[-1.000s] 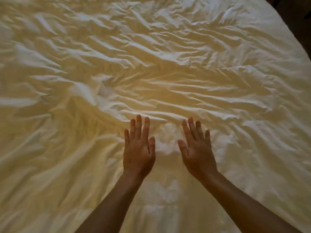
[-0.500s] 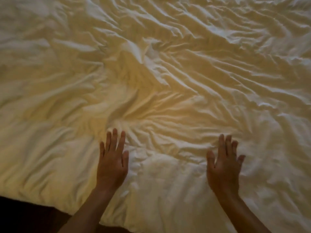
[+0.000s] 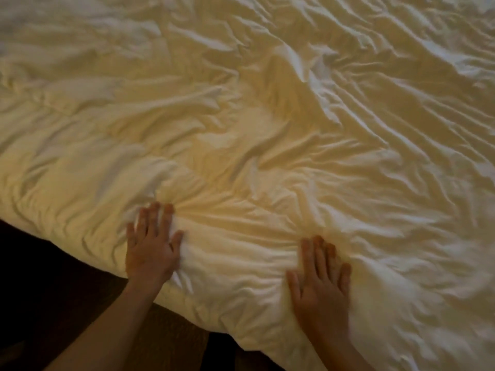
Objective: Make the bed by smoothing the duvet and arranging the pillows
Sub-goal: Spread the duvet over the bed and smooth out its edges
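A cream-white duvet (image 3: 267, 129) fills almost the whole head view, heavily wrinkled, with long creases running across its right side. My left hand (image 3: 151, 246) lies flat, palm down, on the duvet close to its near edge, fingers spread, and folds fan out from its fingertips. My right hand (image 3: 320, 281) presses flat on the duvet further right, also near the edge, fingers apart. Neither hand holds cloth. No pillow is in view.
The duvet's near edge (image 3: 88, 253) runs diagonally from the left side down to the bottom middle. Below it lies dark floor (image 3: 40, 303) in shadow.
Both hands slid back toward the near edge of the duvet and spread further apart. The view shifted, so the bed's edge and the dark floor now show at lower left.
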A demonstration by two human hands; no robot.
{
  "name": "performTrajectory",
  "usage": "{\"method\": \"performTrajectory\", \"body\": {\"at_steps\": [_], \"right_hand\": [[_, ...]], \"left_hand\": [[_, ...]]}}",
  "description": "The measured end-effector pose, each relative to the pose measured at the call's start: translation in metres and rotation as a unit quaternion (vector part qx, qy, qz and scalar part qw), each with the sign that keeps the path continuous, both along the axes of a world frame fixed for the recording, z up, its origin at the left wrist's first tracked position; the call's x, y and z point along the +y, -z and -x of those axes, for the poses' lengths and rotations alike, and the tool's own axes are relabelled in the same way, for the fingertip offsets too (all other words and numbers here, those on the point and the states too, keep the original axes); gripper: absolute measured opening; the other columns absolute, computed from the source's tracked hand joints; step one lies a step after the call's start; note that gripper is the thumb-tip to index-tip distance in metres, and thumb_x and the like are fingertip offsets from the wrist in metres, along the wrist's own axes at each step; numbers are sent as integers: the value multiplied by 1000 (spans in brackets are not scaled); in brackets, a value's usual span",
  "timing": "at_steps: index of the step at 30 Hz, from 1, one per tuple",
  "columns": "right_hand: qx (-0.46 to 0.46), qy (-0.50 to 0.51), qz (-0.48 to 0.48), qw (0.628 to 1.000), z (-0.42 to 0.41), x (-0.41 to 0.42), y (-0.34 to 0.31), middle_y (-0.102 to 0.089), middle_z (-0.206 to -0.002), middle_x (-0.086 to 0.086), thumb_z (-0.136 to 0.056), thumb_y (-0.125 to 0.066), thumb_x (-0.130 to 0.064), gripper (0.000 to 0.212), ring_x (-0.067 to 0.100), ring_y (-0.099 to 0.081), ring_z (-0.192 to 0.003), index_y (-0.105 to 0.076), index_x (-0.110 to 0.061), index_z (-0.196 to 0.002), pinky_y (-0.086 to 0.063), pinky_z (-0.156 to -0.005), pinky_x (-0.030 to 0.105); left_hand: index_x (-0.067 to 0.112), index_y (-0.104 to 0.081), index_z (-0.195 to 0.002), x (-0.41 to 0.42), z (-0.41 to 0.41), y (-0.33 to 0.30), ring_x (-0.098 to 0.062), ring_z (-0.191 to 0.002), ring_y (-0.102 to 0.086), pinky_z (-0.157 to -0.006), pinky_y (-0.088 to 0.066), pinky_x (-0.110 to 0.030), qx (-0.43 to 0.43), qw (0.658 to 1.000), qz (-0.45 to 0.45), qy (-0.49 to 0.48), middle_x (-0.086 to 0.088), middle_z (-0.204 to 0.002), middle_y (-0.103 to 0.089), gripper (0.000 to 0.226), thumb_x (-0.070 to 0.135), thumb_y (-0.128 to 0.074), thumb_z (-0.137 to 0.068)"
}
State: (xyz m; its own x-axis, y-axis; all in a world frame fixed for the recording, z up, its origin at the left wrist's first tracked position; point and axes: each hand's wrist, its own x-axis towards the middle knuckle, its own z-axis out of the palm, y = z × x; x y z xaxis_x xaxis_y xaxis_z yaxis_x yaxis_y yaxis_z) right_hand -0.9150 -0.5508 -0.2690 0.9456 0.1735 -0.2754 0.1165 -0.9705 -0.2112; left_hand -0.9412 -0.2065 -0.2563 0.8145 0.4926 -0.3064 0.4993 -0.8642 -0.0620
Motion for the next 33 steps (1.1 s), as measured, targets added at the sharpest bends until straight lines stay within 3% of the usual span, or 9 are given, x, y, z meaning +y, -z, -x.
{"method": "performTrajectory", "body": {"at_steps": [3, 8, 12, 14, 16, 20, 23, 28, 33], "right_hand": [[1, 128, 8, 992, -25, -3, -11, -25, -163, 8, -91, -28, -56, 75, 29, -21, -150, -28, -18, -155, -20, -116, 62], [-33, 143, -111, 983, -72, 74, -42, -1, -167, -4, -94, -18, -55, 72, 15, 7, -153, -12, -26, -159, 3, -122, 47], [-28, 88, -119, 989, -97, 151, -24, 3, -167, -6, -99, -22, -49, 65, 12, 11, -153, -9, -30, -159, 5, -123, 41], [-22, 107, -61, 992, -111, 156, -2, -6, -167, -2, -97, -23, -51, 67, 17, 2, -154, -14, -29, -159, -2, -123, 47], [-24, 216, -4, 976, -125, 143, 11, -13, -167, 1, -93, -22, -56, 72, 22, -7, -154, -17, -27, -159, -8, -121, 53], [-40, 375, 10, 926, -157, 126, 5, -14, -166, 6, -89, -19, -58, 78, 25, -9, -153, -18, -21, -158, -6, -120, 58], [-66, 330, -45, 940, -192, 146, -11, -4, -167, 1, -92, -16, -58, 75, 19, 3, -154, -12, -24, -160, 6, -121, 49], [-84, 177, -59, 979, -260, 181, -10, 3, -166, -4, -97, -17, -50, 66, 17, 9, -153, -9, -29, -159, 7, -123, 44], [-57, 146, 23, 987, -307, 133, 24, -3, -167, -3, -93, -17, -60, 73, 20, -3, -154, -9, -31, -159, -2, -123, 48]], "left_hand": [[23, -10, -158, 25, -19, -14, -26, -152, 7, -122, -3, -53, -14, 994, 5, -108, -6, -166, 1, 66, 55, -13, -100], [25, -8, -159, -9, -90, -18, -22, -153, 7, -123, -4, -46, -110, 970, 120, 179, -1, -166, 3, 62, 43, -19, -100], [29, -4, -158, -1, -144, 2, -18, -153, 8, -123, 2, -42, -76, 942, 135, 297, 3, -166, 5, 62, 45, -17, -100], [27, -15, -158, 45, -159, 18, -23, -153, -6, -122, -7, -48, -67, 948, 101, 293, 1, -166, -5, 63, 49, -20, -99], [24, -22, -157, 104, -170, 30, -27, -151, -15, -120, -13, -52, -63, 956, 54, 281, -2, -165, -13, 66, 51, -24, -97], [16, -18, -157, 160, -206, 24, -33, -151, -12, -118, -13, -57, -62, 975, 37, 211, -12, -165, -12, 72, 53, -22, -95], [15, -14, -158, 120, -243, 16, -32, -152, -6, -120, -11, -56, -119, 967, 85, 207, -13, -165, -7, 70, 49, -21, -97], [24, -6, -159, 16, -314, 7, -18, -152, 12, -123, 4, -41, -139, 901, 209, 354, 0, -166, 7, 64, 46, -17, -100], [31, -10, -158, 45, -375, 44, -21, -153, 0, -122, -2, -45, -92, 900, 109, 411, 2, -166, -2, 66, 54, -15, -96]]}}
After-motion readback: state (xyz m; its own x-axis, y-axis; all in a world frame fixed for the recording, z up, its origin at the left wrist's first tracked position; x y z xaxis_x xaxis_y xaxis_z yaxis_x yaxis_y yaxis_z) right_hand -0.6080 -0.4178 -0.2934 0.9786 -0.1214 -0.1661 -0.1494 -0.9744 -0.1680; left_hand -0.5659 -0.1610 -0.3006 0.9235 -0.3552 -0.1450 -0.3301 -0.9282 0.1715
